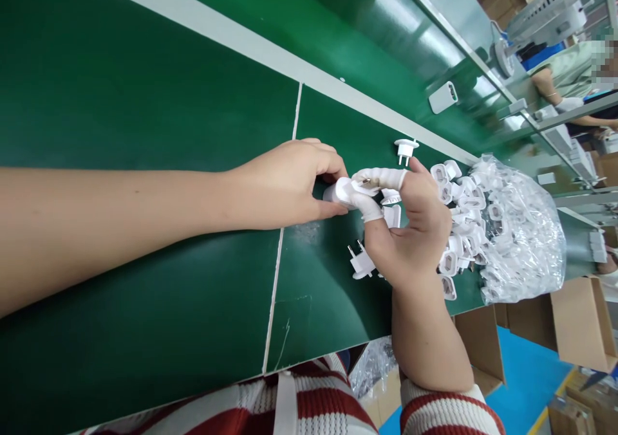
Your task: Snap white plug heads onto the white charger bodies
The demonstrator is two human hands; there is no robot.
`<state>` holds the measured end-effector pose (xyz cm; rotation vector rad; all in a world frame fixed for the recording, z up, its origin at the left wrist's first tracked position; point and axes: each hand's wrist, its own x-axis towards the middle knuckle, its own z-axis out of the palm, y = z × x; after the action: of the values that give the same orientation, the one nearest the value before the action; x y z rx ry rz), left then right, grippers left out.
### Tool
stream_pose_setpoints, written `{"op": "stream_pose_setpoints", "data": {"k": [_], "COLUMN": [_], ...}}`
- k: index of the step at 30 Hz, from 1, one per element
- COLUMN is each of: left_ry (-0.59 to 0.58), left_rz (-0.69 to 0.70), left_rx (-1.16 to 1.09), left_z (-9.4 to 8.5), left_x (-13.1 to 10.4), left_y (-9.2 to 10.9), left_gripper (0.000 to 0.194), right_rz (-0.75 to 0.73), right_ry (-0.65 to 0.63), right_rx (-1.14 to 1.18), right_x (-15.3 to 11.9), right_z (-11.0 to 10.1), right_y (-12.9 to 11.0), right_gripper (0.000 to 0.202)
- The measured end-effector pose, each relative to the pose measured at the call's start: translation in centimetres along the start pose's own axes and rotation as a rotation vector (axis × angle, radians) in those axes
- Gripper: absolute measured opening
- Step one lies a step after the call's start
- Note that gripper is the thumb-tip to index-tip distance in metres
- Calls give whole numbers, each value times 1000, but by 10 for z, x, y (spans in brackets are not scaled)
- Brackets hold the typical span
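My left hand (299, 181) is closed on a white charger body (332, 194), thumb on the near side and fingers on the far side. White coverings wrap the thumb and index finger of my right hand (412, 222). Those two fingers pinch a white plug piece (365, 186) against the charger's end, and a metal pin shows between them. Whether the two parts are joined I cannot tell. Beyond my right hand lies a loose two-pin plug (405, 149). Another two-pin plug (362, 262) rests nearer me, and more white pieces are partly hidden behind the hand.
To the right, a heap of white plug pieces (463, 213) spills from a clear plastic bag (528, 235). A white charger (443, 98) lies past the pale strip on the green table (193, 280). Cardboard boxes (577, 322) stand below. A co-worker (560, 78) is at the far right.
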<state>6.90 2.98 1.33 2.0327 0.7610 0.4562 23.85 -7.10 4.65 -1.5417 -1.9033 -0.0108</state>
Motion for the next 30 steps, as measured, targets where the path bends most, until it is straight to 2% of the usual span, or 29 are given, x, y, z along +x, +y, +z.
{"op": "stream_pose_setpoints", "data": {"k": [8, 14, 25, 30], "left_ry": [-7, 29, 59, 56], "left_rz": [5, 47, 73, 62], "left_rx": [5, 31, 13, 25], "left_z": [0, 2, 5, 5], "left_x": [0, 0, 0, 1], "left_y": [-3, -5, -9, -9], "left_gripper": [32, 32, 30, 31], "right_rz": [10, -28, -65, -12], "right_ry": [-4, 85, -36, -81], "right_rx": [10, -46, -159, -214], "right_x": [-2, -1, 3, 6], "right_z": [1, 2, -6, -6], "right_y": [2, -2, -2, -5], "right_gripper": [20, 13, 21, 18]}}
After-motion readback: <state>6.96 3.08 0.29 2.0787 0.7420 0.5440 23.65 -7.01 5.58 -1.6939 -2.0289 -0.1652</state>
